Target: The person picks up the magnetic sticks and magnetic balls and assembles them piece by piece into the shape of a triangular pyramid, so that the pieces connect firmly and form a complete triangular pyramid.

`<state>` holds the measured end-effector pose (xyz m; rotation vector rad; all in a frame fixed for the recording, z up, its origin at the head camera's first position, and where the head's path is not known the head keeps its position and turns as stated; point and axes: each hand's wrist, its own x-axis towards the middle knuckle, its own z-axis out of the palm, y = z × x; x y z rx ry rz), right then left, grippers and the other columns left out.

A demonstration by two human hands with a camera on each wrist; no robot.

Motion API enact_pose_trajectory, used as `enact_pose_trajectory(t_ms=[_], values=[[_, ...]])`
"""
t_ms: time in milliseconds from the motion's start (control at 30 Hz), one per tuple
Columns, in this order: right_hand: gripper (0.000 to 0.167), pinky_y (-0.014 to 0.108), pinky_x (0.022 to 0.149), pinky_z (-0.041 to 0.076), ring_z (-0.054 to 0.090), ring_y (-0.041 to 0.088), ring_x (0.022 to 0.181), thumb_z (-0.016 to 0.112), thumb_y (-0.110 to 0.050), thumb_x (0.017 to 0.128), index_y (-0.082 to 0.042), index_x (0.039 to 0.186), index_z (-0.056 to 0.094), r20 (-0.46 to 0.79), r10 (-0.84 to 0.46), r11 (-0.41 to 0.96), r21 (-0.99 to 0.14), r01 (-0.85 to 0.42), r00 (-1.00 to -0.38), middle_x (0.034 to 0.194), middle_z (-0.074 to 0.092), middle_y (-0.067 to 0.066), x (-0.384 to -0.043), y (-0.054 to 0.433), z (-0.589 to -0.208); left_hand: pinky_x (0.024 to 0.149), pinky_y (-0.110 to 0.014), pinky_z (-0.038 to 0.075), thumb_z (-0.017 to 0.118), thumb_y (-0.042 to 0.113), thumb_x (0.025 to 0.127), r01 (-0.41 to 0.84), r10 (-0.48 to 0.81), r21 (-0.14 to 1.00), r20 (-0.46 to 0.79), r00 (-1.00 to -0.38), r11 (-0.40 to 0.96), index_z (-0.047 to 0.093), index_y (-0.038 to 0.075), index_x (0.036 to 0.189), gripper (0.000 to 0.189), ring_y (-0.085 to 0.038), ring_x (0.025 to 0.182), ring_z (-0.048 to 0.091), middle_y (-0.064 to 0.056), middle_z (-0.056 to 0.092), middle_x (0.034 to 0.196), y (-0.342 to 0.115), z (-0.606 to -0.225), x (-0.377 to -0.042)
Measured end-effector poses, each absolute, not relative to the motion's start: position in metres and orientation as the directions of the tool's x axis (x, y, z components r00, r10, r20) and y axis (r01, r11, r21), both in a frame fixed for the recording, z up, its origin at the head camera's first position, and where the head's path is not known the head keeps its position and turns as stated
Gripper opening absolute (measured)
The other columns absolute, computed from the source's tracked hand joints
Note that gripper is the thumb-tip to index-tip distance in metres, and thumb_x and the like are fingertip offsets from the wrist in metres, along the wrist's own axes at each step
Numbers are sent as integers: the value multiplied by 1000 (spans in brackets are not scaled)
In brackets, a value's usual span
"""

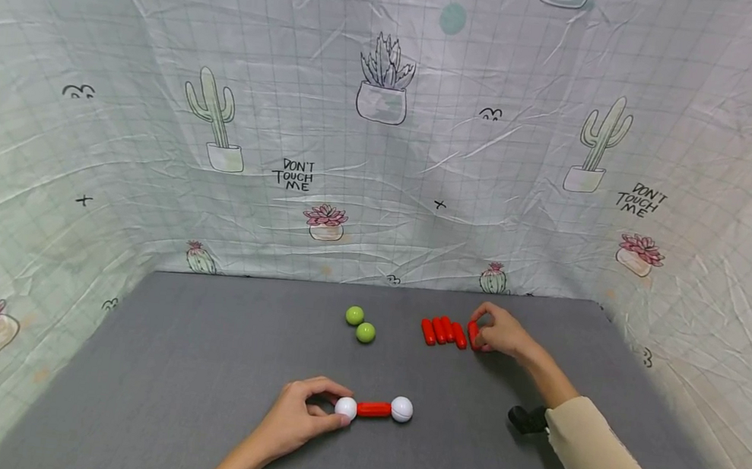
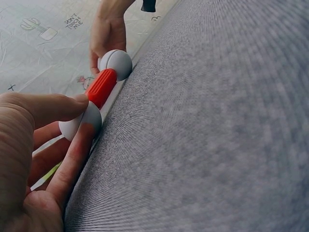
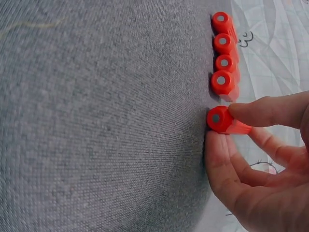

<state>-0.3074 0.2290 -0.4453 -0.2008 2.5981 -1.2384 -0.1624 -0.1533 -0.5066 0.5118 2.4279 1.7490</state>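
My left hand (image 1: 302,415) pinches a white ball (image 1: 345,408) between thumb and fingers. That ball joins one end of a red rod (image 1: 374,409), and a second white ball (image 1: 402,409) caps the other end, so the three form a dumbbell lying on the grey cloth. Farther off at the right, my right hand (image 1: 502,332) grips a single red rod (image 3: 219,120) by its sides. Its end shows a round grey spot in the right wrist view. Beside it several more red rods (image 3: 223,63) lie in a row.
Two green balls (image 1: 360,324) sit close together at the back middle of the grey table (image 1: 234,342). Behind them hangs a printed cloth (image 1: 385,151) that also runs along both sides. A black device (image 1: 527,419) is at the right wrist.
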Motion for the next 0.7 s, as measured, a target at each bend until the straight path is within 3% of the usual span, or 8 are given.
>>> enact_pose_trajectory(t_ms=[233, 433, 700], values=[[49, 31, 63, 52, 51, 13, 58, 61, 6, 78, 4, 127, 54, -180, -194, 639, -769, 15, -964, 64, 54, -1, -305, 227, -445, 64, -20, 57, 88, 19, 82, 200, 330, 938, 101, -939, 283, 77, 14, 113, 33, -8, 64, 69, -10, 73, 108, -152, -507, -162], [46, 36, 68, 57, 61, 17, 66, 57, 5, 83, 5, 129, 54, -149, -207, 634, -773, -17, -967, 75, 66, 7, -302, 230, -438, 65, -20, 57, 88, 18, 82, 205, 329, 937, 106, -938, 282, 77, 15, 113, 33, -7, 66, 69, -9, 74, 108, -152, -507, -162], [48, 43, 76, 60, 61, 22, 74, 63, 5, 83, 4, 130, 54, -108, -233, 632, -772, -66, -966, 86, 61, 11, -293, 227, -422, 65, -20, 57, 88, 19, 82, 214, 329, 935, 115, -937, 282, 77, 14, 113, 33, -6, 67, 69, -9, 74, 109, -153, -507, -163]])
